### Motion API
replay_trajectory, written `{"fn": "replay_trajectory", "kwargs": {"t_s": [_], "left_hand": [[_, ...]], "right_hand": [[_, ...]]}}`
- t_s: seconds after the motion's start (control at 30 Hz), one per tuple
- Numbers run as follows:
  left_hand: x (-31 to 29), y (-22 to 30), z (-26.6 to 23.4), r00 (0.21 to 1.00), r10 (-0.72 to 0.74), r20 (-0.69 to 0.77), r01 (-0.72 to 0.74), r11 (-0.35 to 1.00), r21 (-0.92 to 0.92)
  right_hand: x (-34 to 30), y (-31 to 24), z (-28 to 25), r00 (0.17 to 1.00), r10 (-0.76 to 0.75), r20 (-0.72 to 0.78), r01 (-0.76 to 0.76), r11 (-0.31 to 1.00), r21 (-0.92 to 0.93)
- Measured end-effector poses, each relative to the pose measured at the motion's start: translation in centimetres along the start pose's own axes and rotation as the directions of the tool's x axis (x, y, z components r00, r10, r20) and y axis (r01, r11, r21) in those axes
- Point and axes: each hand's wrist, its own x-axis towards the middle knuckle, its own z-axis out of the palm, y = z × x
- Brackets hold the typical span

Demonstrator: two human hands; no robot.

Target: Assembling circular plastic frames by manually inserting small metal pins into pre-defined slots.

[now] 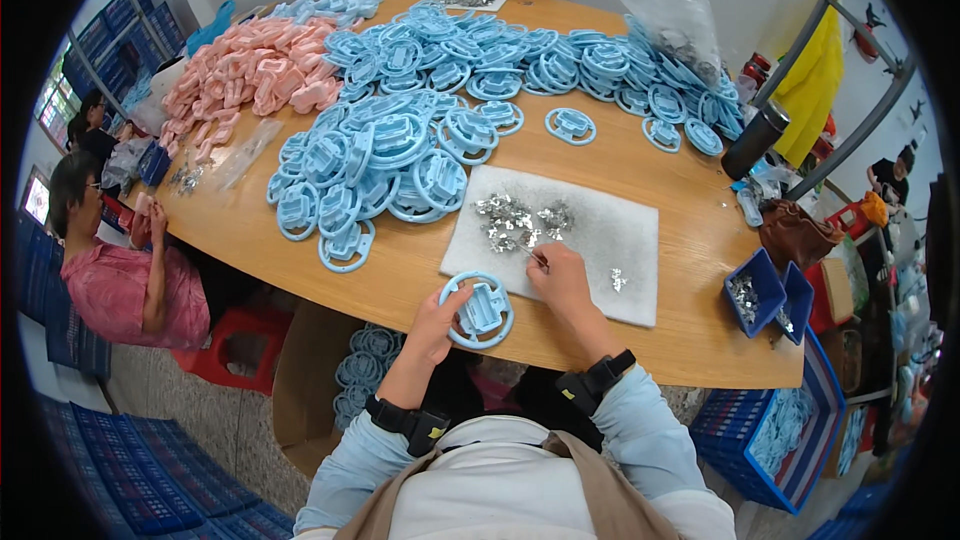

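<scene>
My left hand (434,328) grips a light-blue plastic ring part (487,311) by its left side, over the table's front edge. A rectangular recessed seat spans the middle of the ring. My right hand (560,280) is closed at the front of a white foam pad (633,230). Between its fingers is a thin metal tool (533,254), perhaps tweezers, its tip reaching the small shiny metal pieces (510,221) heaped on the pad. A smaller cluster of metal pieces (618,280) lies to the right of my hand.
Piles of blue ring parts (400,155) and pink plastic parts (265,65) cover the far and left table. At right stand blue bins (755,290) with metal pieces and a black flask (757,140). A carton (305,390) is below. Other people sit left and opposite.
</scene>
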Motion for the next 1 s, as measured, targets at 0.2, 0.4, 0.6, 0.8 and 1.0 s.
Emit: {"fn": "replay_trajectory", "kwargs": {"t_s": [0.2, 0.4, 0.6, 0.8, 1.0], "left_hand": [[0.2, 0.5, 0.7, 0.995, -0.08, 0.052, 0.081, 0.997, -0.006], [0.2, 0.5, 0.4, 0.988, -0.106, 0.11, 0.107, 0.994, 0.0], [0.2, 0.3, 0.1, 0.988, -0.088, 0.13, 0.088, 0.996, 0.007], [0.2, 0.3, -0.1, 0.986, -0.097, 0.136, 0.097, 0.995, 0.005], [0.0, 0.5, 0.1, 0.984, -0.117, 0.133, 0.114, 0.993, 0.03]], "right_hand": [[-1.0, -3.5, -0.9, 0.98, -0.138, 0.141, 0.075, 0.922, 0.381], [-1.0, -5.0, -1.2, 0.939, -0.255, 0.232, 0.161, 0.919, 0.361], [-1.2, -5.0, -1.2, 0.889, -0.374, 0.265, 0.303, 0.913, 0.272], [-1.8, -5.1, -1.1, 0.854, -0.391, 0.343, 0.398, 0.916, 0.053], [-2.1, -5.4, -1.1, 0.842, -0.416, 0.342, 0.45, 0.893, -0.023]]}}
